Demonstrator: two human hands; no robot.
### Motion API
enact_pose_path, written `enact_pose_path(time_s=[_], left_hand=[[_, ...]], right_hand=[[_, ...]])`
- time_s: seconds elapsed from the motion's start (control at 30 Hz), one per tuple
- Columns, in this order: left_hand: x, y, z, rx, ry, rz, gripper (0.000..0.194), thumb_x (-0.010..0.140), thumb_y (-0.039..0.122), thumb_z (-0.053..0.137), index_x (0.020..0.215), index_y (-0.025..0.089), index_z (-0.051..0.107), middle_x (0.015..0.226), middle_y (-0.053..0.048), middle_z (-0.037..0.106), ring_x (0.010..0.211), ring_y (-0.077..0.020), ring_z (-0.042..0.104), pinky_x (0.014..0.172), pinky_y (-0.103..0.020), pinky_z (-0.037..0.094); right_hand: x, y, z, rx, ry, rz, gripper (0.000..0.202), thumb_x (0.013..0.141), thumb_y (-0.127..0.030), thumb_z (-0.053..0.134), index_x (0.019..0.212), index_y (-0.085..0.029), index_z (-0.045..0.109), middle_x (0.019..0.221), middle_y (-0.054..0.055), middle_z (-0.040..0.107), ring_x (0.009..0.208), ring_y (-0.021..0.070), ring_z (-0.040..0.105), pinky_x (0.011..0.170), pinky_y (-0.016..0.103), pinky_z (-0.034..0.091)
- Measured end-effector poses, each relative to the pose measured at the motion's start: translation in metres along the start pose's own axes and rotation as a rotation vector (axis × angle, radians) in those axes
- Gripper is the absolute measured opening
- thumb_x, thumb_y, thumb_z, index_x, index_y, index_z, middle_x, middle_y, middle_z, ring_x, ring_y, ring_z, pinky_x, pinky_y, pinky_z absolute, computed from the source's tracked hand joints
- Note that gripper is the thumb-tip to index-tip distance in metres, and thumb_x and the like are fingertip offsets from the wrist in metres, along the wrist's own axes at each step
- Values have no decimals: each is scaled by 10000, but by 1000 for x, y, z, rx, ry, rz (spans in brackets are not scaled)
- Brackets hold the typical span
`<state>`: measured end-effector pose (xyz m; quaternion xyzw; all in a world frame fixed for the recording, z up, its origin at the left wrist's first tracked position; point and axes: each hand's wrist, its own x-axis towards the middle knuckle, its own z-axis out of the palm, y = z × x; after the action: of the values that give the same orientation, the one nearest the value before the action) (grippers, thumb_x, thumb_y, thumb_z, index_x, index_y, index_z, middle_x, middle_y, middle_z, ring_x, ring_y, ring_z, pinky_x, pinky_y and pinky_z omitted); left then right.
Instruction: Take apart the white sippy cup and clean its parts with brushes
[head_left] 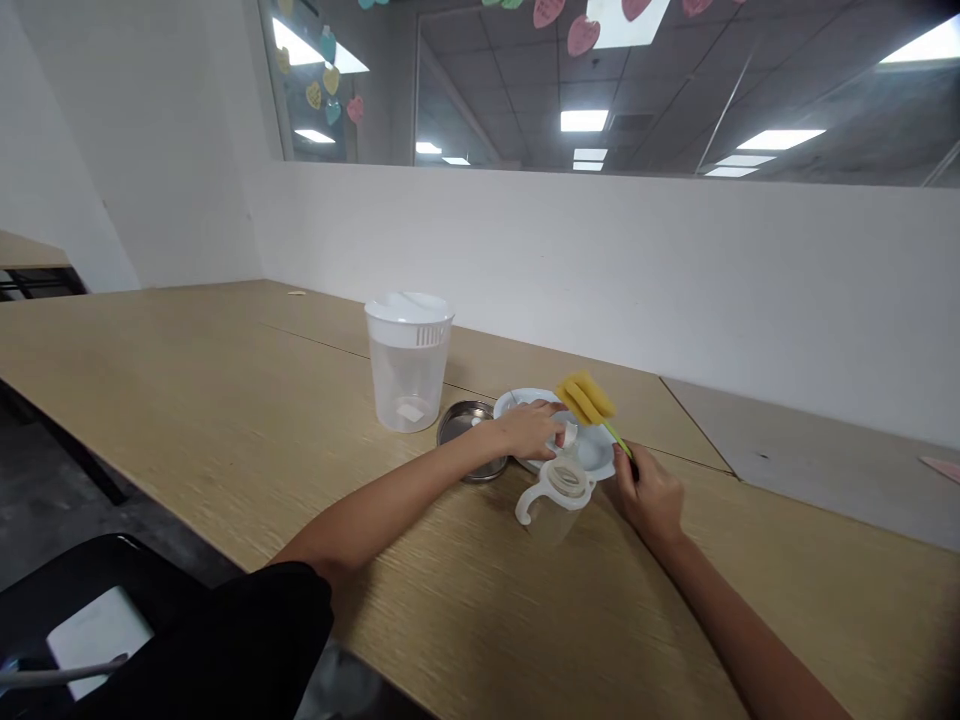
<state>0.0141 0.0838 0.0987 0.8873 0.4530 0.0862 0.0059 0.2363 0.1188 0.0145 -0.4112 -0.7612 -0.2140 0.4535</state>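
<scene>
From my feed I take this for an office or meeting room: long pale wood-topped tables (225, 400) butt together against a plain white wall (600, 270), under a wide interior window (675, 110). Through or in its glass I see a panelled ceiling with bright rectangular lights (584, 121). Heart-shaped paper notes (583, 36) dot the pane, perhaps handwritten, though they're too small to read.

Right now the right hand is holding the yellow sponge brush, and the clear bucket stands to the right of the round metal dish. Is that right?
Not quite: the head view shows the clear bucket to the left of the round metal dish. The right hand is indeed holding the yellow sponge brush.
</scene>
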Motion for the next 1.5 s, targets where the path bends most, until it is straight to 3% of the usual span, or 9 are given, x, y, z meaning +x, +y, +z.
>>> enact_pose_path(time_s=[0.13, 0.27, 0.43, 0.93, 1.23, 1.5], left_hand=[[-1, 0, 0, -14, -21, 28, 221, 831, 288, 584, 974, 145, 675, 1381, -127, 402, 1265, -252, 355, 1056, -299, 276], [-1, -1, 1, -13, 0, -5, 278, 825, 324, 589, 1027, 149, 664, 1372, -155, 398, 1277, -270, 338, 1076, -348, 255], [-2, -2, 4, -19, -12, -34, 366, 834, 369, 555, 1132, 168, 625, 1361, -160, 381, 1200, -295, 427, 1021, -378, 337], [-2, 4, -3, 48, -98, -91, 359, 812, 135, 520, 1142, 235, 620, 1372, -151, 369, 1138, -311, 487, 962, -431, 392], [1, -6, -1, 32, -72, -54, 542, 729, -52, 472, 1137, 271, 622, 1286, -87, 496, 1051, -213, 569, 902, -303, 446], [-1, -3, -5, 4, -63, -27, 565, 687, -94, 463, 1088, 254, 655, 1257, -70, 536, 1074, -221, 562, 907, -298, 441]], right_hand=[[0, -2, -2, 14, -18, 35, 400, 935, -398, 334, 844, -146, 632, 723, 56, 656, 555, 118, 551, 521, 213, 341], [0, -3, -2, 22, -13, 30, 394, 936, -381, 331, 840, -146, 633, 741, 63, 659, 564, 116, 562, 531, 210, 353], [1, -5, -4, 30, -18, 25, 402, 936, -385, 332, 820, -142, 631, 687, 51, 646, 529, 114, 546, 508, 214, 335], [2, -6, -5, 50, -44, 57, 406, 938, -384, 325, 816, -141, 627, 713, 56, 649, 532, 111, 529, 516, 214, 323], [1, -7, -6, 70, -24, 36, 366, 938, -358, 348, 854, -140, 630, 746, 47, 663, 556, 108, 552, 519, 204, 326], [1, -5, -6, 73, -45, 59, 376, 937, -369, 344, 851, -144, 633, 734, 49, 655, 559, 111, 547, 524, 207, 329]])
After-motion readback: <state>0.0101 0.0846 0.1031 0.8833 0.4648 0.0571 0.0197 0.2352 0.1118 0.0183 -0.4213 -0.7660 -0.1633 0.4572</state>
